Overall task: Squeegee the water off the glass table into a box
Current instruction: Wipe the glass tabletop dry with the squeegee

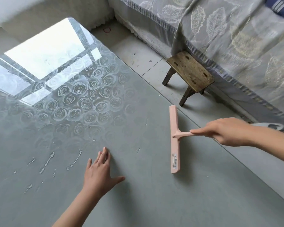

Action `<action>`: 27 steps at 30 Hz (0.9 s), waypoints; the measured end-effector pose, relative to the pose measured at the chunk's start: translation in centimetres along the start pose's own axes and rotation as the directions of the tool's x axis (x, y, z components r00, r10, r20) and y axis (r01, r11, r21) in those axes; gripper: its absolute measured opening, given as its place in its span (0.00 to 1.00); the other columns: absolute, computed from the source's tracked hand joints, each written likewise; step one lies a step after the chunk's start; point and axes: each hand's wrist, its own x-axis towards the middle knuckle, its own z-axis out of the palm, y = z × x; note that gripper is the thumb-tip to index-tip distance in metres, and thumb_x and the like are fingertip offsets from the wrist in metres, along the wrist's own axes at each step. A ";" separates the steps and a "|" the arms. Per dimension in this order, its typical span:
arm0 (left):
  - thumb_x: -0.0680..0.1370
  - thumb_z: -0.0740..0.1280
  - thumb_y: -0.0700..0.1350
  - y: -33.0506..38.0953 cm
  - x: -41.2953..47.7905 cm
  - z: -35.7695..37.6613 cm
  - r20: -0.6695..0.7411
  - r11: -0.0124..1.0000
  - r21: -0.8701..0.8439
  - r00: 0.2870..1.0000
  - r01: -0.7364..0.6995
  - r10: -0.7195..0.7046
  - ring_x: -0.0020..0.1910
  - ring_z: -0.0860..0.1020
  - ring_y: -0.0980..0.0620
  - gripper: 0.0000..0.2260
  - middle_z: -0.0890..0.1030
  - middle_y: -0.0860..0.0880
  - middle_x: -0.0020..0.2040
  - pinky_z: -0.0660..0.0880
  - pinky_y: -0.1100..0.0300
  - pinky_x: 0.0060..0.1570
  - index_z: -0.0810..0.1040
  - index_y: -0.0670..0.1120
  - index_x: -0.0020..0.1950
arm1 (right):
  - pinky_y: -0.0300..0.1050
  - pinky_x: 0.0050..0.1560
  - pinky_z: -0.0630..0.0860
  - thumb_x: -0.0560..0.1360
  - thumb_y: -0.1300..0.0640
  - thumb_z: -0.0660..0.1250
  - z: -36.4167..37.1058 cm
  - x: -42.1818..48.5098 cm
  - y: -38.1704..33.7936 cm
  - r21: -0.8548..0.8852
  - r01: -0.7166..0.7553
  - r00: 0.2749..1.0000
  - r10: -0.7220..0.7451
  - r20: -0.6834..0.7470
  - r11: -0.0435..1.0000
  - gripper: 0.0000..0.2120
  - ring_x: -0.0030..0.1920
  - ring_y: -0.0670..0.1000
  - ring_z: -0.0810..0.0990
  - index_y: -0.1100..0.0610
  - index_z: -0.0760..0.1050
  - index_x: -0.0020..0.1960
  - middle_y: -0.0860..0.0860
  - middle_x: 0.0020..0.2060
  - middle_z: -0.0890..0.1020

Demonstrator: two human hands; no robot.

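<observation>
Gripping squeegee [175, 145] in right hand [228, 131] at 3 o'clock, fingers [202, 132] curled round handle, blade on glass table [154, 202], likely poised to sweep. Resting left hand [99, 171] flat at 6 o'clock, fingers straight, empty, probably bracing. Water streaks [46, 163] at 8 o'clock.

- The rear of the squeegee [175, 140] handle is hidden inside the grip of the right hand [228, 133].
- The print on the label [175, 161] stuck to the squeegee's head is too small to be read.
- The glass table [138, 185] is cut off by the left and bottom edges; its rose pattern is washed out at the far end by glare.
- A grey rimmed object [272, 126] is largely hidden behind the right wrist and cannot be identified.
- The far corner of the wooden stool [190, 71] is partly covered by the hanging sofa cover [236, 38].
- A small red thing [107, 29] on the floor is too small to be told.
</observation>
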 end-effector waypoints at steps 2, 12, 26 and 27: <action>0.69 0.60 0.73 0.1 0.0 0.0 0.000 1.000 0.007 1.000 0.011 -0.011 0.78 0.45 0.52 0.49 0.40 0.50 0.79 0.48 0.49 0.75 0.46 0.47 0.79 | 0.41 0.43 0.67 0.81 0.50 0.51 1.2 0.2 -0.9 0.089 0.042 0.999 -0.040 -0.024 0.995 0.23 0.55 0.44 0.73 0.24 0.54 0.67 0.37 0.52 0.75; 0.69 0.60 0.73 0.1 0.4 0.7 -0.037 1.000 0.029 0.999 0.013 -0.012 0.78 0.48 0.51 0.49 0.44 0.49 0.79 0.47 0.52 0.75 0.49 0.45 0.79 | 0.40 0.43 0.70 0.81 0.51 0.52 4.9 0.8 -2.1 0.200 0.044 0.994 -0.022 -0.112 0.979 0.27 0.52 0.44 0.75 0.22 0.46 0.66 0.37 0.46 0.72; 0.78 0.61 0.42 -3.4 -3.7 2.3 -0.233 0.974 -0.196 0.960 0.112 -0.157 0.77 0.52 0.43 0.27 0.52 0.39 0.78 0.48 0.48 0.74 0.60 0.39 0.76 | 0.42 0.41 0.65 0.80 0.49 0.56 -1.1 6.5 -7.1 0.145 0.151 0.976 -0.124 -0.181 0.978 0.22 0.54 0.50 0.77 0.23 0.60 0.64 0.42 0.59 0.78; 0.77 0.61 0.43 -4.1 -4.1 2.5 -0.230 0.975 -0.188 0.959 0.123 -0.165 0.77 0.55 0.42 0.26 0.54 0.38 0.77 0.51 0.47 0.74 0.62 0.39 0.75 | 0.42 0.41 0.65 0.80 0.49 0.56 -1.3 5.7 -6.3 0.138 0.104 0.988 -0.087 -0.126 0.985 0.22 0.51 0.49 0.76 0.22 0.60 0.63 0.42 0.58 0.78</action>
